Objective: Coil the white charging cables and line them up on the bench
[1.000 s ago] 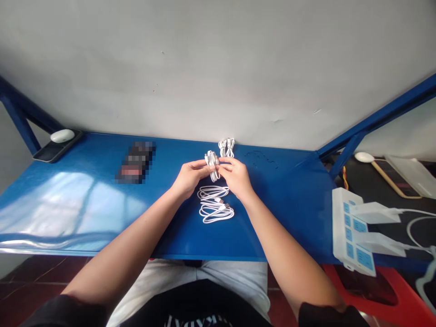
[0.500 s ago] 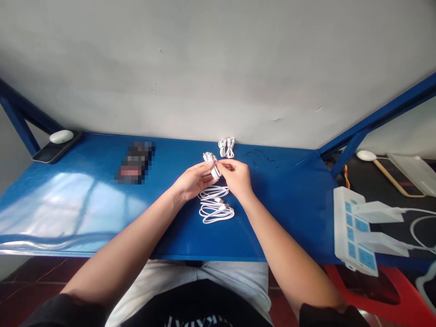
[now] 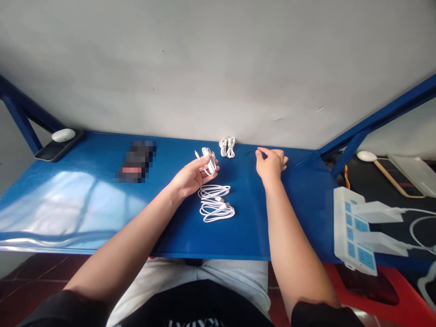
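Note:
A coiled white USB cable point(image 3: 211, 166) is held in my left hand point(image 3: 190, 176), pinched between thumb and fingers, with one plug end sticking out at the upper left. My right hand point(image 3: 271, 164) is over thin black ties point(image 3: 249, 153) on the blue table, its thumb and forefinger drawn together. Whether a tie is between those fingertips is hard to see. Two loosely coiled white cables point(image 3: 217, 212) lie just in front of my left hand. Behind it, two small bundled white cables point(image 3: 227, 147) sit side by side near the wall.
A blurred-out dark object point(image 3: 136, 161) lies on the table point(image 3: 177, 236) at left. Farther left is a black tray point(image 3: 51, 152) with a white mouse-like object point(image 3: 63, 135). At right stands a white power strip point(image 3: 354, 231) with plugged-in chargers. Blue metal bars point(image 3: 378, 120) rise at both sides.
My right hand has let go of the coiled cable and moved right to the black ties. My left hand keeps the cable, whose plug end now hangs out.

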Tool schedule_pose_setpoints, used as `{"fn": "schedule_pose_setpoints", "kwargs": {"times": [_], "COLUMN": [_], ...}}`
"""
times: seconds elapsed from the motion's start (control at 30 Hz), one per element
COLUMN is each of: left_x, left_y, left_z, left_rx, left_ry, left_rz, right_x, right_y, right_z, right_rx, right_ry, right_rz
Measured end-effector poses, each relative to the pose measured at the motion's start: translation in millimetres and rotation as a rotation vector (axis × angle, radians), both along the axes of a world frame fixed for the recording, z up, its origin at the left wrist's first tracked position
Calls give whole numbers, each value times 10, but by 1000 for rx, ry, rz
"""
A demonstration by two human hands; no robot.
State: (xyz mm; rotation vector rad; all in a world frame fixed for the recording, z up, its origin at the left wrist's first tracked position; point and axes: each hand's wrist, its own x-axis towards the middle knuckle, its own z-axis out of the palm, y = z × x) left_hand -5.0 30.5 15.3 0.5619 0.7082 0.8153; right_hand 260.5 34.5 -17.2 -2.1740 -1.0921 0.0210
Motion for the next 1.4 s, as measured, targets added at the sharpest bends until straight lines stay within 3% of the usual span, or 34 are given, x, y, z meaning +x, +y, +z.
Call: {"fn": "schedule_pose_setpoints", "kwargs": {"times": [0.13,0.4,0.87,0.97,1.07,1.17,1.27,1.4], "left_x": [2,14,-24,-38,-35,-25,-17,-8], "left_y": [-22,-59,-34,-39,-49,-62,-71,-75], "left_z": [-18,25,31,50,66,58,31,12], "left_rx": [51,26,44,61,63,91,116,123], "left_ry": [1,29,-39,-39,-34,-31,-28,-29], "left_rz": [-59,-93,-125,-137,-156,-177,-181,-150], "right_x": [0,9,-4,-8,-106,-370,-705,-985], "right_y": [17,58,71,49,5,-59,-146,-263], "right_z": [-66,-83,-37,21,94,157,213,262], "right_rx": [-145,-74,-185,-82,155,376,395,369], "right_ry": [-3,10,42,27,146,507,868,992], "right_rz": [-41,-61,-38,-36,118,395,517,603]}}
